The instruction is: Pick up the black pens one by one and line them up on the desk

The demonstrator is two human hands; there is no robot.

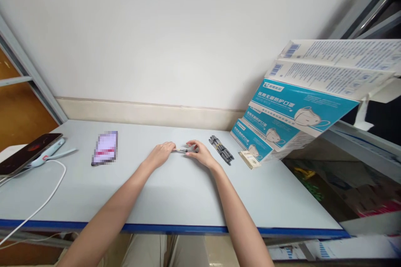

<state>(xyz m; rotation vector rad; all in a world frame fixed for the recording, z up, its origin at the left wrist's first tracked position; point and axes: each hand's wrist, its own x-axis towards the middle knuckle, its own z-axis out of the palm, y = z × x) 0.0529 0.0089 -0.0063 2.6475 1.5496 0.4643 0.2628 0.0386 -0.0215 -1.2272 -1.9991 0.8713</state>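
Both my hands rest near the middle of the grey table and hold one thin pen between them, lying level. My left hand pinches its left end and my right hand pinches its right end. Fingers of both hands are closed on it. Just right of my right hand lies a small bundle of dark pens, flat on the table and untouched.
Stacked blue-and-white mask boxes lean at the right back, with a small tan box in front. A blurred card lies to the left. A phone on a stand and a white cable sit at the far left.
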